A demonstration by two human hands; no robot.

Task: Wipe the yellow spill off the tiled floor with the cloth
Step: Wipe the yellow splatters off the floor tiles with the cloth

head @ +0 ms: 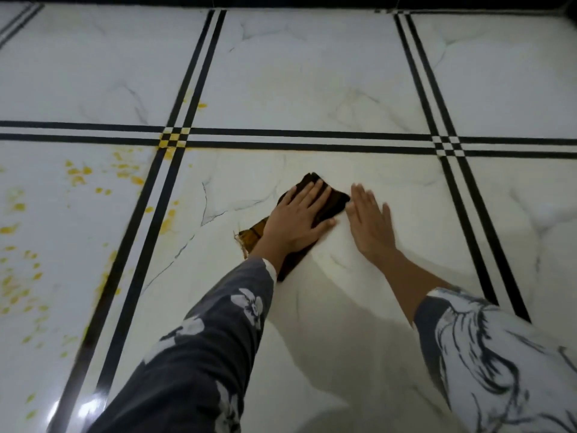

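Leftward of both hands, the yellow spill (78,178) speckles the tiled floor (312,89). The left hand (296,220), nearer it, presses flat on the cloth (338,203); the right hand (370,223) rests flat, fingers straight, just beside the cloth.

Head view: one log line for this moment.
left hand: flat, pressing cloth | right hand: flat on floor beside cloth | spill: yellow spots on left tile, not yet wiped
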